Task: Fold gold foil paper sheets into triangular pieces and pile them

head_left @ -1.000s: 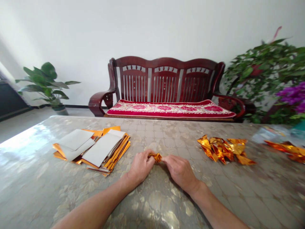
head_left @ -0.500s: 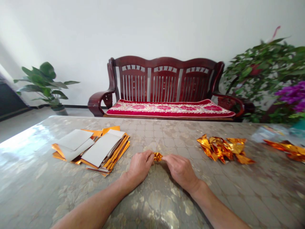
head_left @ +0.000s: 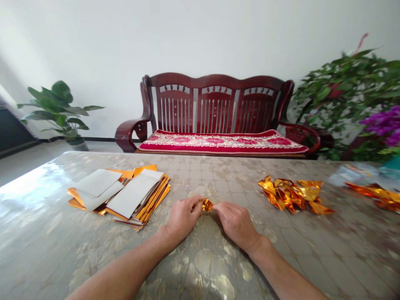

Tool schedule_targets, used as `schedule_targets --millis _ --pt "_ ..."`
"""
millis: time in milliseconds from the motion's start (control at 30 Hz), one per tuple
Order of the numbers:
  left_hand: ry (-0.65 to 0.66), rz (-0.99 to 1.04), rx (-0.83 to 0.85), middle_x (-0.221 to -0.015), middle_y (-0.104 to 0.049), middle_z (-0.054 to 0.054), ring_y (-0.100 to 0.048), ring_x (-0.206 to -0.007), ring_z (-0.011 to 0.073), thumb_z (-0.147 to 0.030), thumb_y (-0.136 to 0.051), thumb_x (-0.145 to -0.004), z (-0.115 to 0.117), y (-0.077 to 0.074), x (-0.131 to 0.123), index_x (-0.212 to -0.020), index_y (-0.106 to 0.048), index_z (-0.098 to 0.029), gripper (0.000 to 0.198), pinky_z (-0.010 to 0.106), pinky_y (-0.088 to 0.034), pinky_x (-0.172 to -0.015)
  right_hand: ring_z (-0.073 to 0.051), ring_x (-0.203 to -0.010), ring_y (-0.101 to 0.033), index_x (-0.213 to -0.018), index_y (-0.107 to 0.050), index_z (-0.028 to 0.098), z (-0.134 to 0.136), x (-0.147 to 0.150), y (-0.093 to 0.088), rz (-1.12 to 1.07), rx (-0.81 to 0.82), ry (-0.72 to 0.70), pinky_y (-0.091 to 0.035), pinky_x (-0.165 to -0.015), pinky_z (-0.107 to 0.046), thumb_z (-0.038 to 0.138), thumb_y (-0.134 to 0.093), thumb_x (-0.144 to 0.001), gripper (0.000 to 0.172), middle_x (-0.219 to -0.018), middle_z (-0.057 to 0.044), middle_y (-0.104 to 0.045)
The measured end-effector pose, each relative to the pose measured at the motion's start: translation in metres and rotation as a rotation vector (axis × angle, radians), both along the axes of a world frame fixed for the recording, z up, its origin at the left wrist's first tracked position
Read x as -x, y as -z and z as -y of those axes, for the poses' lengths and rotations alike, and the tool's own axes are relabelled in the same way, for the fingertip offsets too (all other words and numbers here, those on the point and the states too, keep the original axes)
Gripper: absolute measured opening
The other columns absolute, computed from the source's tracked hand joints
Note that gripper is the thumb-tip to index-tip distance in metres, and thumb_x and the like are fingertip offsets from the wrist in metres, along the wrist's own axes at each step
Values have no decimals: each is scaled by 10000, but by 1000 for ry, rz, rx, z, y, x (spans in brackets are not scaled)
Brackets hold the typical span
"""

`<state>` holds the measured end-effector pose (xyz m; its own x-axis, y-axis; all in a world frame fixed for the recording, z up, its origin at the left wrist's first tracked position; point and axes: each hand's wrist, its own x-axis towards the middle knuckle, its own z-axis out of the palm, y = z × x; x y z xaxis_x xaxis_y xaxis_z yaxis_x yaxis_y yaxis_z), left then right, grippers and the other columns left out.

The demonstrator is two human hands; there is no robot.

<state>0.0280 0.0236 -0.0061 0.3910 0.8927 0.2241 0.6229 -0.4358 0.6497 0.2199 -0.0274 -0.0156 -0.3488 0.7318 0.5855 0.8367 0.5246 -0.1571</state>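
A small folded piece of gold foil paper [head_left: 207, 204] is pinched between my two hands, low over the table in front of me. My left hand [head_left: 183, 214] grips its left end with thumb and fingers. At the opposite end, the fingertips of my right hand [head_left: 235, 221] are closed on it. To the left lies a loose stack of foil paper sheets [head_left: 134, 196], white backs up, gold edges showing. A heap of folded gold foil pieces [head_left: 292, 193] rests to the right.
The table [head_left: 93, 258] has a glossy patterned cover. At its right edge are a clear plastic bag [head_left: 353, 173] and more gold foil pieces [head_left: 378, 196]. Beyond stands a wooden bench [head_left: 215, 104] with a red mat [head_left: 218, 142], between potted plants [head_left: 59, 110].
My left hand's fingers have shifted slightly around the foil paper, and a bit more gold shows by the thumb. The right hand keeps almost the same place.
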Motion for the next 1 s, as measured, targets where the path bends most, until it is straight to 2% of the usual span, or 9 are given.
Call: schedule_targets --millis 100,233,333,467,600,733,1000 --pt "7 52 34 -1041 -758 -6 -694 -908 164 -226 -500 -885 -1 2 1 -1107 -718 -291 318 218 -444 -772 -156 -761 -649 -937 -633 190 1 0 1 10 15 -10 -430 -710 -249 112 -438 -959 211 -809 -32 -699" --pt "31 92 119 -832 -766 -8 -689 -752 157 -276 -487 -894 -4 3 1 -1101 -728 -274 318 216 -452 -677 -155 -769 -653 -938 -641 190 0 0 1 7 42 -25 -433 -717 -249 125 -435 -967 218 -810 -33 -701" --pt "25 147 186 -660 -703 -23 -639 -611 138 -312 -452 -908 -5 5 1 -1075 -731 -245 332 207 -427 -589 -152 -760 -659 -954 -643 203 -1 -1 2 -28 50 -3 -435 -708 -243 138 -456 -963 198 -816 -22 -710" --pt "18 200 229 -580 -631 -38 -588 -541 122 -327 -435 -907 -4 6 -1 -952 -729 -213 319 201 -394 -540 -147 -769 -668 -988 -640 210 -1 -2 3 -86 49 44 -444 -715 -231 124 -475 -946 191 -853 -19 -723" --pt "0 167 206 -568 -619 -41 -588 -551 122 -310 -429 -905 -1 3 -1 -860 -710 -212 300 200 -382 -550 -157 -778 -661 -947 -639 206 0 -1 1 -44 61 52 -448 -726 -241 146 -486 -948 164 -842 -30 -716" --pt "-6 65 161 -601 -648 -41 -609 -603 130 -298 -434 -910 1 -1 -1 -907 -717 -238 290 204 -382 -581 -169 -817 -659 -917 -643 200 -1 0 0 34 76 36 -459 -747 -258 156 -491 -953 162 -856 -44 -713" --pt "-4 12 154 -660 -690 -29 -625 -625 136 -295 -413 -925 -1 -2 -1 -937 -717 -246 309 209 -379 -586 -159 -879 -671 -1059 -657 203 -2 -2 -1 35 85 -53 -507 -790 -255 126 -486 -951 216 -972 -47 -722"
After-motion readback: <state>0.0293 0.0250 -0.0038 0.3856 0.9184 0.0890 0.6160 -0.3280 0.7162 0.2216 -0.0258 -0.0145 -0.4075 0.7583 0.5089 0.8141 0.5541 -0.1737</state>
